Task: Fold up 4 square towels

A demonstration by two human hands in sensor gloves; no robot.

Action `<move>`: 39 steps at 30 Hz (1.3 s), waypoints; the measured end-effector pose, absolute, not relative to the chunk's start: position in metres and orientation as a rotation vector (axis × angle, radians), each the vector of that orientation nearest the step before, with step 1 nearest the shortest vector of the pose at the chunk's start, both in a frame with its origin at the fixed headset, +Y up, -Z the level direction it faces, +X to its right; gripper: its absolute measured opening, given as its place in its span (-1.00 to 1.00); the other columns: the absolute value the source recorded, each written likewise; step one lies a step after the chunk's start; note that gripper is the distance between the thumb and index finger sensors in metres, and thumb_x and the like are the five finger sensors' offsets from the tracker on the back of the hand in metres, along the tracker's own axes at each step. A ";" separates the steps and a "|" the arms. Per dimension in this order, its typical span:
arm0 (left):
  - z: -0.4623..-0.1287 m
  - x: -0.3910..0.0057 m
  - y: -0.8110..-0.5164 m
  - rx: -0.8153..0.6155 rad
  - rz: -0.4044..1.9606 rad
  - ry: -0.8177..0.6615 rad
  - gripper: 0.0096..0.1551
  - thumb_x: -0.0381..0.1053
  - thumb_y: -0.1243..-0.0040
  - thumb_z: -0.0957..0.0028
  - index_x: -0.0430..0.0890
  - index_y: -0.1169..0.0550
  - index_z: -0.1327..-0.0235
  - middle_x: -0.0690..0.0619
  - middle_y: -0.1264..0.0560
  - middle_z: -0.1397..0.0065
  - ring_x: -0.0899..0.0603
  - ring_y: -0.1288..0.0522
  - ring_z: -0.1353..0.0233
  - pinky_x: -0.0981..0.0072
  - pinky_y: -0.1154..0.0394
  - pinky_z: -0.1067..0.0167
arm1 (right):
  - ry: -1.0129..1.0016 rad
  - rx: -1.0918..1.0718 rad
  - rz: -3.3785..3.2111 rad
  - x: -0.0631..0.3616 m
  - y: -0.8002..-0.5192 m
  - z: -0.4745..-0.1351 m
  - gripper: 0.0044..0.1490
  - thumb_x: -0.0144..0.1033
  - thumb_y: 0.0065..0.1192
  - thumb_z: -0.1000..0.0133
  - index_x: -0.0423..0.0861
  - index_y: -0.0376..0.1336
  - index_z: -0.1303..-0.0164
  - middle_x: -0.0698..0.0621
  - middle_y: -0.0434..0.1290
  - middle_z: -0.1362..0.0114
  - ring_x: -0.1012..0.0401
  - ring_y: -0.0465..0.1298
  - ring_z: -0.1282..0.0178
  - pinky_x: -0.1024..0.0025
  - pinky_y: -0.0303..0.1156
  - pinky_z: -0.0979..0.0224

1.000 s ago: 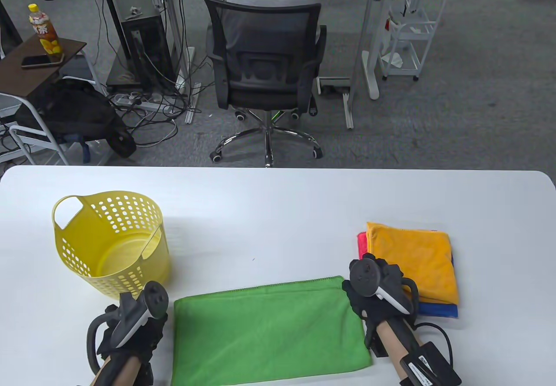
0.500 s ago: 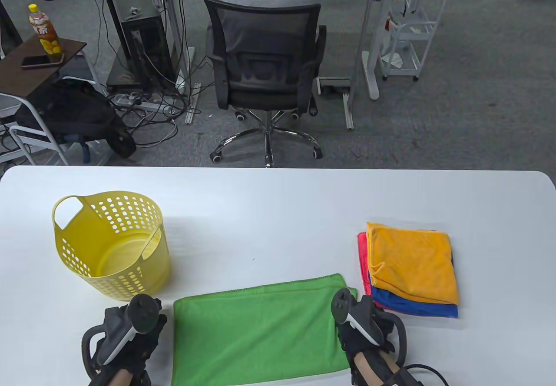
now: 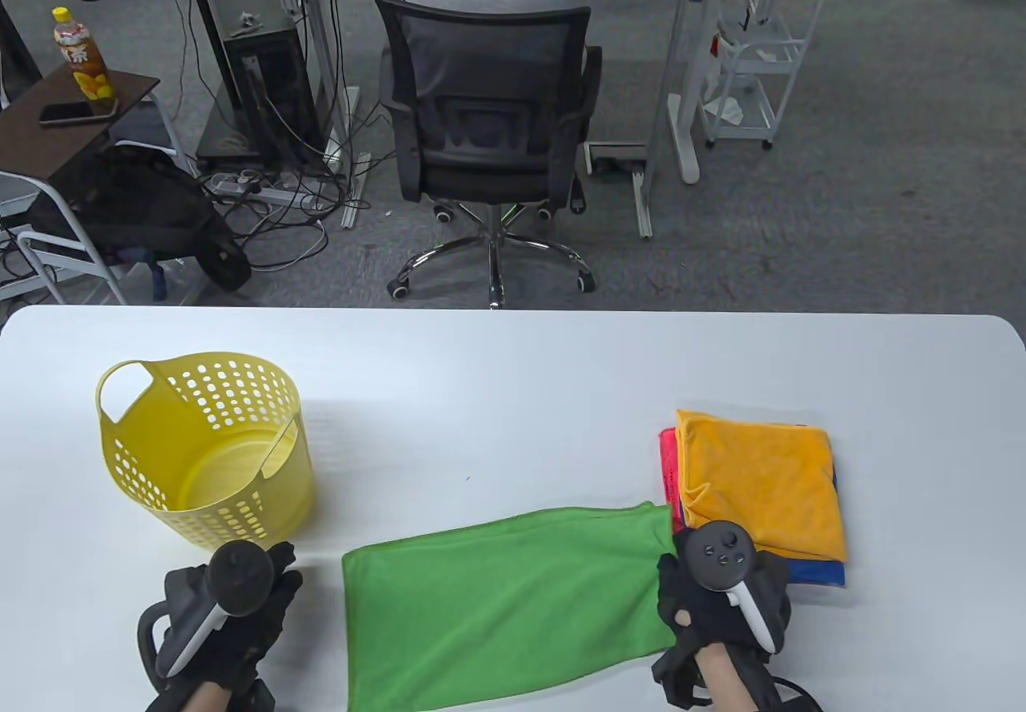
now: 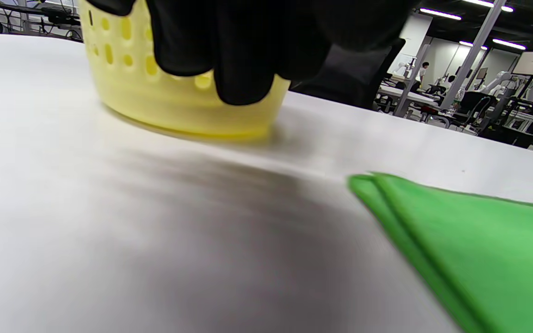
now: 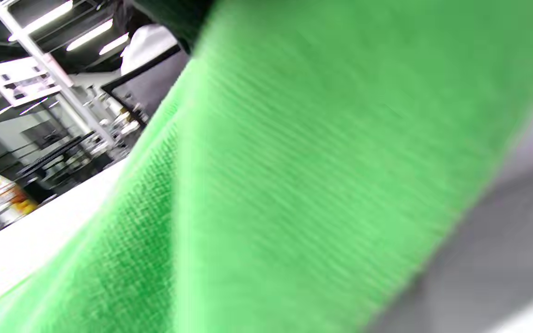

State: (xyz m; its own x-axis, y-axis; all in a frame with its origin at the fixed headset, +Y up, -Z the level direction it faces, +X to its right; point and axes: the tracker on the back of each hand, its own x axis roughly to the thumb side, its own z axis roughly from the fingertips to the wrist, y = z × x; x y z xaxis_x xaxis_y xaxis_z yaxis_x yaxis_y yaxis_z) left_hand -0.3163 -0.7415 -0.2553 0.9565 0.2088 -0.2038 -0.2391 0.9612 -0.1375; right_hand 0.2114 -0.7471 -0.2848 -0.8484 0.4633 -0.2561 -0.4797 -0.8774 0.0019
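Gripping the right end of the folded green microfibre towel (image 3: 505, 600), the right hand (image 3: 721, 596) has that end lifted off the white table (image 3: 513, 375), just beside the stack of folded orange, blue and red towels (image 3: 757, 491). The left hand (image 3: 220, 624) holds nothing, fingers curled, apart from the towel's left edge and near the yellow perforated plastic basket (image 3: 204, 447).

Towel (image 3: 505, 600) between basket (image 3: 204, 447) and stack (image 3: 757, 487)
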 end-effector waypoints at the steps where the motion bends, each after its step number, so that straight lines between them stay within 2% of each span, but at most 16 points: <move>1: -0.255 -0.317 -0.741 -0.161 0.232 0.188 -0.39 0.25 -0.11 -0.13 0.17 -0.51 -0.48 0.08 -0.54 -0.52 -0.21 -0.40 -0.65 -0.21 -0.14 -0.67 | 0.064 -0.379 2.629 0.217 -0.741 -0.283 -0.51 -0.38 0.28 -0.15 -0.25 0.30 -0.26 -0.38 0.53 -0.19 0.33 0.64 0.50 0.21 0.68 0.17; 5: -0.254 -0.317 -0.739 -0.157 0.248 0.179 -0.39 0.25 -0.10 -0.13 0.17 -0.51 -0.48 0.08 -0.54 -0.51 -0.21 -0.40 -0.65 -0.21 -0.14 -0.67 | 0.009 -0.386 2.656 0.203 -0.715 -0.278 -0.50 -0.36 0.29 -0.17 -0.25 0.30 -0.27 -0.37 0.55 -0.17 0.34 0.63 0.55 0.26 0.67 0.25; 9: -0.254 -0.315 -0.738 -0.156 0.241 0.169 -0.39 0.25 -0.10 -0.14 0.17 -0.51 -0.48 0.08 -0.54 -0.52 -0.21 -0.40 -0.65 -0.22 -0.14 -0.67 | 0.028 -0.160 2.608 0.135 -0.688 -0.276 -0.50 -0.37 0.27 -0.18 -0.26 0.29 -0.29 -0.37 0.54 -0.18 0.34 0.64 0.53 0.27 0.67 0.24; 12: -0.254 -0.315 -0.739 -0.161 0.245 0.166 -0.39 0.25 -0.10 -0.13 0.17 -0.51 -0.48 0.08 -0.54 -0.51 -0.21 -0.40 -0.65 -0.22 -0.14 -0.67 | 0.139 0.065 2.530 0.064 -0.690 -0.276 -0.49 -0.36 0.27 -0.19 -0.25 0.28 -0.31 -0.38 0.52 -0.22 0.32 0.65 0.48 0.24 0.67 0.19; 15: -0.254 -0.316 -0.739 -0.157 0.247 0.170 -0.39 0.25 -0.10 -0.13 0.17 -0.51 -0.47 0.08 -0.55 -0.51 -0.21 -0.41 -0.64 -0.22 -0.14 -0.66 | 0.410 0.236 2.415 0.008 -0.714 -0.273 -0.33 -0.25 0.24 -0.20 -0.29 0.18 -0.45 -0.45 0.41 -0.38 0.15 0.70 0.23 0.04 0.65 0.03; 18: -0.253 -0.317 -0.739 -0.156 0.254 0.173 -0.39 0.25 -0.10 -0.13 0.16 -0.52 -0.47 0.07 -0.55 -0.50 -0.21 -0.42 -0.64 -0.22 -0.15 -0.66 | 0.589 0.368 2.287 -0.016 -0.722 -0.268 -0.13 -0.15 0.18 -0.22 -0.36 0.02 -0.60 -0.53 0.26 -0.51 -0.13 0.64 -0.09 -0.07 0.61 -0.07; 20: -0.253 -0.317 -0.739 -0.158 0.259 0.172 -0.39 0.25 -0.10 -0.13 0.16 -0.52 -0.47 0.08 -0.55 -0.50 -0.21 -0.42 -0.64 -0.22 -0.15 -0.66 | 0.570 0.433 2.179 -0.012 -0.714 -0.267 -0.10 -0.13 0.14 -0.23 -0.35 -0.03 -0.64 -0.54 0.21 -0.55 -0.22 0.57 -0.23 -0.15 0.56 -0.12; 22: -0.254 -0.317 -0.739 -0.158 0.260 0.169 -0.39 0.24 -0.10 -0.13 0.16 -0.52 -0.47 0.08 -0.55 -0.50 -0.21 -0.42 -0.64 -0.22 -0.15 -0.66 | 0.467 0.370 2.172 0.007 -0.702 -0.269 -0.12 -0.11 0.13 -0.24 -0.35 0.02 -0.63 -0.54 0.24 -0.54 -0.21 0.56 -0.22 -0.16 0.55 -0.13; 24: -0.254 -0.317 -0.739 -0.160 0.258 0.165 -0.39 0.24 -0.10 -0.13 0.17 -0.52 -0.47 0.08 -0.55 -0.50 -0.21 -0.42 -0.64 -0.21 -0.15 -0.66 | 0.283 0.223 2.284 0.039 -0.697 -0.279 -0.17 -0.12 0.14 -0.23 -0.35 0.12 -0.58 -0.53 0.31 -0.49 -0.17 0.59 -0.16 -0.12 0.56 -0.10; 26: -0.254 -0.317 -0.739 -0.163 0.258 0.163 -0.39 0.24 -0.10 -0.14 0.17 -0.51 -0.47 0.08 -0.55 -0.51 -0.21 -0.41 -0.64 -0.22 -0.15 -0.66 | 0.248 0.017 2.451 0.066 -0.708 -0.290 -0.20 -0.10 0.15 -0.23 -0.39 0.21 -0.51 -0.54 0.39 -0.40 -0.13 0.62 -0.06 -0.05 0.57 -0.05; 29: -0.254 -0.316 -0.739 -0.164 0.256 0.158 -0.39 0.24 -0.10 -0.14 0.16 -0.51 -0.47 0.08 -0.54 -0.51 -0.21 -0.41 -0.64 -0.21 -0.15 -0.66 | 0.533 -0.275 2.776 0.096 -0.747 -0.305 -0.19 0.00 0.10 -0.25 -0.42 0.34 -0.38 -0.52 0.49 -0.24 -0.06 0.63 0.06 0.04 0.57 0.04; 30: -0.254 -0.316 -0.740 -0.164 0.254 0.157 -0.39 0.24 -0.10 -0.14 0.17 -0.51 -0.47 0.08 -0.55 -0.51 -0.21 -0.41 -0.64 -0.21 -0.14 -0.67 | 0.710 -0.317 2.836 0.100 -0.763 -0.309 -0.14 0.07 0.04 -0.26 -0.42 0.31 -0.41 -0.51 0.47 -0.27 -0.05 0.62 0.03 0.06 0.56 0.00; 32: -0.254 -0.316 -0.740 -0.165 0.250 0.155 -0.39 0.24 -0.10 -0.14 0.17 -0.51 -0.48 0.08 -0.54 -0.51 -0.21 -0.41 -0.64 -0.21 -0.14 -0.67 | 0.802 -0.344 2.816 0.100 -0.787 -0.313 -0.10 0.11 0.01 -0.25 -0.44 0.27 -0.41 -0.51 0.42 -0.27 -0.04 0.59 0.02 0.06 0.54 -0.02; 34: -0.255 -0.315 -0.742 -0.172 0.244 0.156 -0.39 0.24 -0.10 -0.14 0.17 -0.51 -0.47 0.08 -0.54 -0.51 -0.21 -0.41 -0.64 -0.21 -0.14 -0.67 | 0.623 -0.315 2.869 0.085 -0.795 -0.311 -0.06 0.10 0.10 -0.21 -0.52 0.23 -0.35 -0.56 0.36 -0.16 -0.01 0.54 0.07 0.08 0.51 0.01; 36: -0.255 -0.315 -0.744 -0.178 0.238 0.159 -0.39 0.24 -0.09 -0.14 0.17 -0.51 -0.47 0.08 -0.54 -0.51 -0.21 -0.41 -0.64 -0.21 -0.14 -0.66 | 0.585 -0.238 2.928 0.072 -0.800 -0.309 -0.12 0.02 0.15 -0.20 -0.49 0.23 -0.36 -0.54 0.33 -0.18 0.03 0.51 0.07 0.09 0.48 -0.02; 39: -0.256 -0.315 -0.746 -0.183 0.233 0.167 -0.38 0.24 -0.10 -0.14 0.14 -0.51 -0.48 0.07 -0.55 -0.51 -0.21 -0.41 -0.64 -0.22 -0.14 -0.66 | 0.321 -0.158 2.916 0.068 -0.805 -0.302 -0.42 -0.24 0.16 -0.19 -0.35 0.34 -0.26 -0.47 0.36 -0.17 0.09 0.50 0.11 0.04 0.47 -0.07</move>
